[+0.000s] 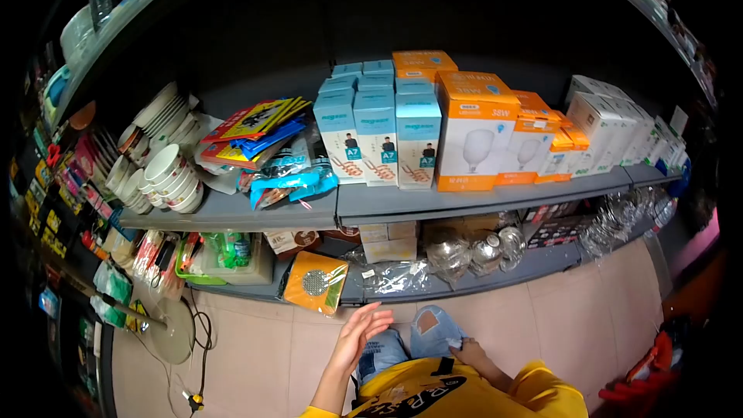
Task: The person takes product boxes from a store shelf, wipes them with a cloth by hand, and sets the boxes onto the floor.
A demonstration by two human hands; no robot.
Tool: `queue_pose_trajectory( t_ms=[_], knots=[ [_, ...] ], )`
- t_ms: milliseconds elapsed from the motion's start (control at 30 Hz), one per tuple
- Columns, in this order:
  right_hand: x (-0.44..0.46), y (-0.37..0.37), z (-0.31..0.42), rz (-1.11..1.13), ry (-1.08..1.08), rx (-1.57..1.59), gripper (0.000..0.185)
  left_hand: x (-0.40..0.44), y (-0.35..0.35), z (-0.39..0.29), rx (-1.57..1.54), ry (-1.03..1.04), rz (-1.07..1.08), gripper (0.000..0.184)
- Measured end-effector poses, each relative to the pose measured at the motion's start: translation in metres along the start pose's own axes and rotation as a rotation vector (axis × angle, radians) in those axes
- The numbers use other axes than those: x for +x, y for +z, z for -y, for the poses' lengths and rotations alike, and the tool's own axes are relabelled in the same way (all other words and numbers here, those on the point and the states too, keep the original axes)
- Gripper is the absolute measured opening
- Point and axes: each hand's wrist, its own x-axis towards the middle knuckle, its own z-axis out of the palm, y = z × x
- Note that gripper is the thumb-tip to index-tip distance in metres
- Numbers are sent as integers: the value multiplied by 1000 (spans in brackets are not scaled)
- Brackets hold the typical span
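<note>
My left hand (362, 330) is raised in front of my body with its fingers stretched out and holds nothing. It is nearest to the orange packet (316, 282) at the lower shelf's edge, a little below and right of it. My right hand (468, 351) rests by the knee of my torn jeans (435, 330); its fingers are partly hidden, and whether they grip anything is unclear. Above, the upper shelf (457, 201) bears blue-and-white boxes (376, 139), orange bulb boxes (477, 135), white boxes (600, 135) and colourful packets (259, 131).
Stacked bowls (166, 170) stand at the shelf's left. Below are a green-edged bin (248, 272) and plastic-wrapped round metallic items (486, 251). A round stand base (174, 333) and black cable (203, 356) lie on the floor at left. Red items (650, 364) are at lower right.
</note>
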Motion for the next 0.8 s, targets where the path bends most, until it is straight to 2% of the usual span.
queue_pose_trajectory(
  t_ms=[33,67,100,167,233,300,367,433,500,533,633,700,800],
  knots=[
    [-7,-8,7,-12,1,-25,66,2,0,-3,2,-13,13,36],
    [-7,-3,0,-124,-58,-42,57,4,1,-7,33,28,17,35],
    [-7,3,-4,-133,-37,-30,57,6,0,-10,64,69,27,34],
    [-9,5,-14,-211,-15,68,42,12,0,-17,57,72,33,34],
    [-28,6,-12,-243,21,94,36,22,-3,-22,165,167,-37,31],
    [-45,4,-17,-286,64,130,31,38,-2,-40,540,370,-135,24],
    [-58,9,-23,-384,45,160,29,73,-7,-62,939,826,-279,16],
    [-75,16,-31,-435,58,218,29,92,3,-107,1301,1049,-415,16],
    [-81,18,-38,-544,53,273,28,119,-1,-144,1681,1178,-471,16],
    [-86,23,-39,-602,55,292,27,126,-3,-157,1737,1165,-484,16],
    [-98,20,-32,-563,44,353,25,143,-17,-177,1898,1129,-417,18],
    [-101,20,-31,-601,108,333,26,154,-17,-174,1993,1159,-314,21],
    [-104,12,-24,-569,131,323,26,165,-15,-166,2115,1174,-292,20]
  ],
)
